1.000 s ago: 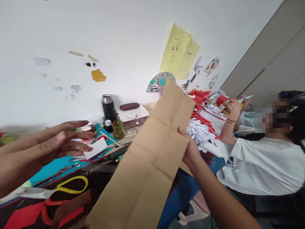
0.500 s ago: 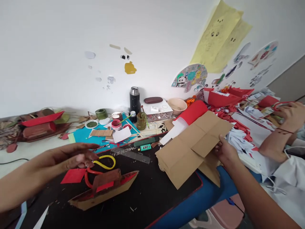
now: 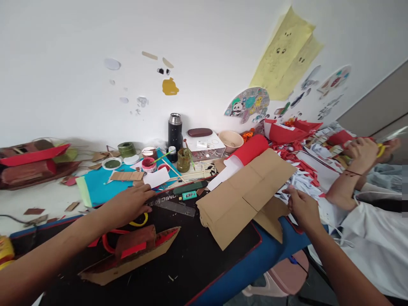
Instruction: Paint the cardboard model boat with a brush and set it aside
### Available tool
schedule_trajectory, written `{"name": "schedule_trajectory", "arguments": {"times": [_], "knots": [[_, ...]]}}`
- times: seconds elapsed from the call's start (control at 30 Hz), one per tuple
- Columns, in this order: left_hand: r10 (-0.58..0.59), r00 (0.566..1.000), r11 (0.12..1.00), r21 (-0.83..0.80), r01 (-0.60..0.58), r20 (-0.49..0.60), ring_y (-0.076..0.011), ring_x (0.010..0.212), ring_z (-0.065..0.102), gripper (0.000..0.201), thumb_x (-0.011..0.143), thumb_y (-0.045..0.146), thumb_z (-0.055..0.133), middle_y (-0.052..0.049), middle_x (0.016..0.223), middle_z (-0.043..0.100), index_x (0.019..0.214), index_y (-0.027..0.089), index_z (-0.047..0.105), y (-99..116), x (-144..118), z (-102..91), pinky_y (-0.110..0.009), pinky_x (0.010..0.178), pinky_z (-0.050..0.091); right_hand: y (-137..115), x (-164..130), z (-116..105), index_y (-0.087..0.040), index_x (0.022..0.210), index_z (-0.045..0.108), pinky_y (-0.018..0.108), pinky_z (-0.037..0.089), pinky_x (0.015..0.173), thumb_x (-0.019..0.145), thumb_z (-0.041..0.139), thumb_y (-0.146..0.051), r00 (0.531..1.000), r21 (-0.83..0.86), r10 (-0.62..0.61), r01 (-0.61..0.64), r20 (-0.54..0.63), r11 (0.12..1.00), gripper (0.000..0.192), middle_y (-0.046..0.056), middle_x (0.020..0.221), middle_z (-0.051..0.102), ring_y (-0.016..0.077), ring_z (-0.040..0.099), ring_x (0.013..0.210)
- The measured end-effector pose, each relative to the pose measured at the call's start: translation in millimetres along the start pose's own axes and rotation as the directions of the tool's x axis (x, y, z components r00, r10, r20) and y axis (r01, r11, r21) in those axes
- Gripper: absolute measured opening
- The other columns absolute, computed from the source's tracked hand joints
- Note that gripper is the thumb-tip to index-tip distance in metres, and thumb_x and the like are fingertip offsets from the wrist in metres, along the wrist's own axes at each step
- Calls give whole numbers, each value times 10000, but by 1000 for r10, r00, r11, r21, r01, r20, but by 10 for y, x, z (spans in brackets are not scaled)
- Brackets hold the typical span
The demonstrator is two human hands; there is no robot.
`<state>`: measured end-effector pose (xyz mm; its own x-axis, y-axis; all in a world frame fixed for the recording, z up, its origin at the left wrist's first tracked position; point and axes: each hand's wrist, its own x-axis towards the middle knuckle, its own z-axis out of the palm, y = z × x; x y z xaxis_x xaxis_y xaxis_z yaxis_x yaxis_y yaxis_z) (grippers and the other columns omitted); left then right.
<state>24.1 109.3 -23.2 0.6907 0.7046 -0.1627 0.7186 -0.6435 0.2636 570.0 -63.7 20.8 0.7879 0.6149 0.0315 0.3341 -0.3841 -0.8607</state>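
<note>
A cluttered tabletop (image 3: 204, 272) carries a black mat, and the largest loose thing on it is a creased sheet of brown paper (image 3: 245, 195) lying flat toward the right edge, one corner hanging past it. The right hand (image 3: 302, 208) sits just beside that overhanging corner, fingers curled narrow; whether they pinch the paper cannot be told. Near the front edge lies a brown and red cardboard boat (image 3: 134, 255). Behind it the left hand (image 3: 127, 204) rests palm down on yellow-handled scissors (image 3: 138, 221), fingers spread and covering most of them; only a loop of handle shows. A co-worker's hands at the far right are partly cut off.
</note>
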Motion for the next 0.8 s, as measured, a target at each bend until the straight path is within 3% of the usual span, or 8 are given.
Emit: {"name": "schedule_trajectory", "arguments": {"times": [0.13,0.23,0.3,0.43,0.47,0.53,0.63,0.8], "knots": [[1,1000,1000,-3,-1,-10,-423,1242,717,268,908,253,678,-188,1263,750,1161,222,761,-6,91,56,-565,1060,569,-69,-294,159,-217,843,726,305,311,443,778,680,-1002,994,80,-87,82,66,993,789,-77,462,433,161,418,421],[-8,1000,1000,-22,7,-14,-401,1186,717,152,864,245,715,-157,1169,742,1016,235,714,23,112,44,-523,1017,565,-224,-624,448,-208,860,744,291,334,457,889,676,-931,926,121,-209,179,315,976,727,-66,471,464,157,429,425],[-20,1000,999,-45,19,-21,-377,1163,718,128,847,244,732,-131,1133,751,966,250,686,51,113,21,-484,1006,555,-356,-874,690,-211,880,769,289,379,486,972,669,-837,842,84,-274,266,465,960,641,-56,496,501,166,470,452],[-94,995,989,-113,90,-32,-310,990,744,25,877,258,680,-78,972,778,884,268,658,76,46,-77,-388,850,539,-574,-1316,1188,-238,884,801,308,486,626,1064,682,-576,576,129,-418,474,703,871,400,8,697,707,209,650,646],[-127,991,984,-133,121,-36,-295,921,744,17,893,283,658,-66,929,780,882,271,659,72,-2,-122,-373,793,527,-606,-1396,1301,-241,934,824,315,514,671,1072,679,-526,538,161,-430,475,725,865,348,17,743,741,218,681,696],[-197,979,968,-172,184,-56,-281,850,742,127,940,380,611,-55,929,801,946,276,685,65,-155,-240,-361,740,514,-646,-1514,1501,-234,1095,838,319,534,686,1080,675,-491,511,230,-424,400,748,887,304,1,715,722,206,672,659],[-302,945,931,-251,265,-122,-288,909,755,384,985,594,529,-61,1064,839,1088,284,730,94,-516,-434,-360,776,549,-673,-1603,1726,-221,1243,806,282,451,533,1057,706,-547,548,298,-377,230,747,926,389,-12,728,681,159,563,541],[-515,823,750,-591,299,-237,-255,854,715,497,882,785,652,-10,922,816,962,305,759,303,-1155,-486,-313,743,568,-705,-1702,1950,-198,1309,745,254,381,468,1042,704,-644,540,402,-360,44,761,915,522,-29,750,667,116,508,478]]}}
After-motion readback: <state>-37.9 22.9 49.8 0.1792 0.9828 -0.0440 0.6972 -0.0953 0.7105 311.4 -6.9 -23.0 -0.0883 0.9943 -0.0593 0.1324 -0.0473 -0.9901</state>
